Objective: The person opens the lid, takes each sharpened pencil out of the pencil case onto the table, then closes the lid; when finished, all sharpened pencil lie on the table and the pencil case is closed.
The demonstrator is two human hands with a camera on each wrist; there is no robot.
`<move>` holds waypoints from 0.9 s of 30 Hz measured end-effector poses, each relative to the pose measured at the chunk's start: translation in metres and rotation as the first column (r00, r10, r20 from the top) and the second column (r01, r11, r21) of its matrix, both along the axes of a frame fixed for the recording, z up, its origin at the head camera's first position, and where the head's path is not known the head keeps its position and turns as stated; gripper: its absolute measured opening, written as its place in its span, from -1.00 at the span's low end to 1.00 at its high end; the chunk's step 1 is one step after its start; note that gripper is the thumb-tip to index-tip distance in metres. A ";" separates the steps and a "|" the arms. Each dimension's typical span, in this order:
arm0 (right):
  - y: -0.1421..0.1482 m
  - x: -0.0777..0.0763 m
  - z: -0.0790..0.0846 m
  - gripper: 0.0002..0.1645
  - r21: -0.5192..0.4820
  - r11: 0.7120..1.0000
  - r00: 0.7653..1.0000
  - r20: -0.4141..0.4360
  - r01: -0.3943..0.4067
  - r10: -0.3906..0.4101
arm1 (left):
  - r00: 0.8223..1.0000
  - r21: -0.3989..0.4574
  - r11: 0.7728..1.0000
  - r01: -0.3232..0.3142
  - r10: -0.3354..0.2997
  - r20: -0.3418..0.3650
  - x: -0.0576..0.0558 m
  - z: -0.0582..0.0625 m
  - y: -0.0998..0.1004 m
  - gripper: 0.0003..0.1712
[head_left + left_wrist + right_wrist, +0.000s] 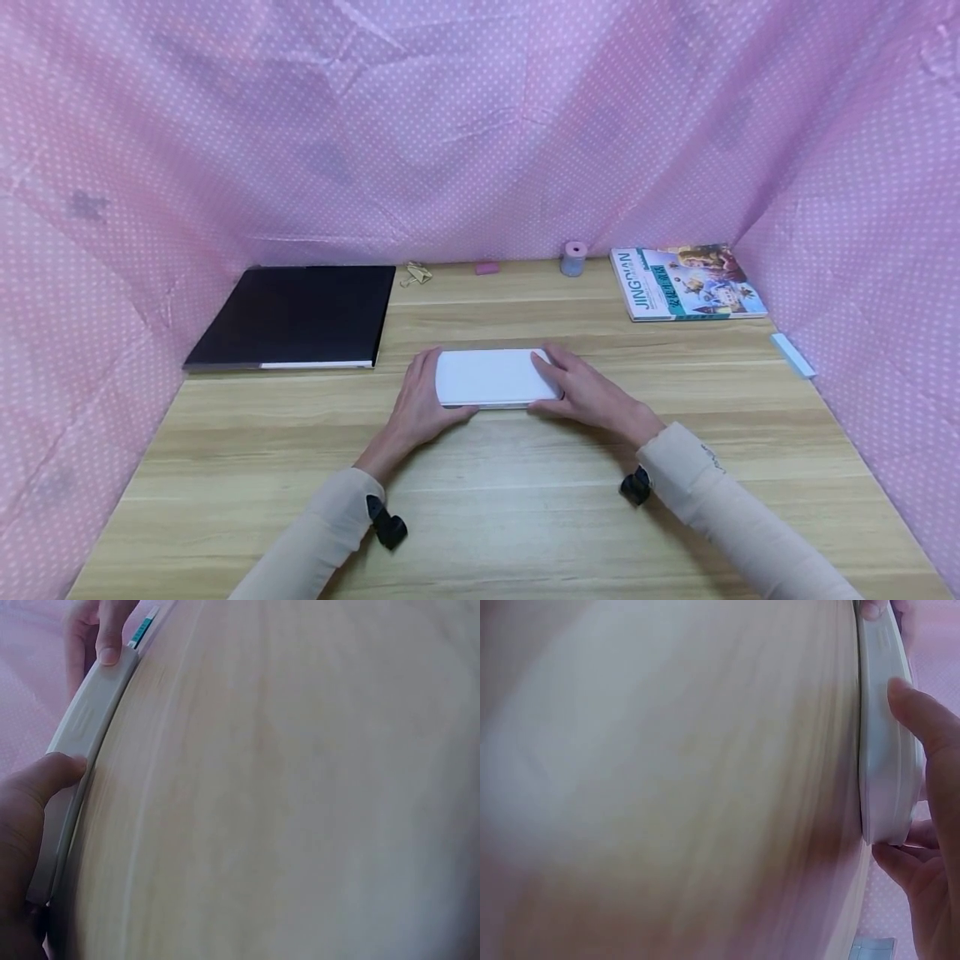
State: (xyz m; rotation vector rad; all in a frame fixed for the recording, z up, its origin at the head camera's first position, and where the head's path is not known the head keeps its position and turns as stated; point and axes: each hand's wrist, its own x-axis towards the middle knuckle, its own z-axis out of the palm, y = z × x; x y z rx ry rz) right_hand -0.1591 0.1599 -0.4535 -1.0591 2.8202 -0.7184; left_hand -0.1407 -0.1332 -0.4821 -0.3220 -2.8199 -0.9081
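A flat white case [491, 377] with rounded ends lies lengthwise in the middle of the wooden table. My left hand [422, 398] grips its left end, the thumb along the near side and the fingers around the far side. At the other end, my right hand [588, 393] holds the case with its thumb on the near side and a finger over the top. In the left wrist view the left thumb [56, 774] presses the case's side wall [90, 712]. The right wrist view has the right thumb [915, 709] on that same wall, with fingers curled round the end.
A flat black folder-like thing [300, 317] lies at the back left. Along the back are a binder clip [417, 272], a small pink block [487, 267] and a spool [573, 260]. A magazine [690, 283] and a pale blue strip [792, 356] lie right. Pink dotted cloth [480, 150] surrounds the table.
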 end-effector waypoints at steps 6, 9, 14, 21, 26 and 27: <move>0.000 0.000 0.001 -0.06 -0.006 1.000 1.000 0.013 0.006 -0.006 | 1.000 0.001 1.000 -0.006 0.006 0.013 0.001 0.000 0.000 0.23; 0.001 -0.001 0.001 -0.06 -0.002 1.000 1.000 0.013 0.013 -0.013 | 1.000 0.005 1.000 0.000 0.000 0.020 0.000 0.000 -0.001 0.23; 0.003 -0.002 0.004 -0.06 -0.013 1.000 0.999 0.039 0.023 -0.022 | 1.000 0.033 0.999 0.012 -0.013 0.009 -0.002 0.001 -0.002 0.24; 0.004 -0.006 0.008 -0.09 -0.025 0.998 0.990 0.126 0.059 -0.055 | 0.995 0.056 0.995 0.082 -0.085 0.056 -0.004 0.001 -0.011 0.23; 0.007 -0.011 0.010 -0.13 -0.071 0.993 0.971 0.228 0.094 -0.075 | 0.972 0.158 0.974 0.165 -0.188 0.144 -0.006 0.007 -0.023 0.15; 0.008 -0.013 0.011 -0.15 -0.095 0.990 0.966 0.248 0.103 -0.076 | 0.968 0.179 0.969 0.168 -0.196 0.154 -0.006 0.008 -0.024 0.15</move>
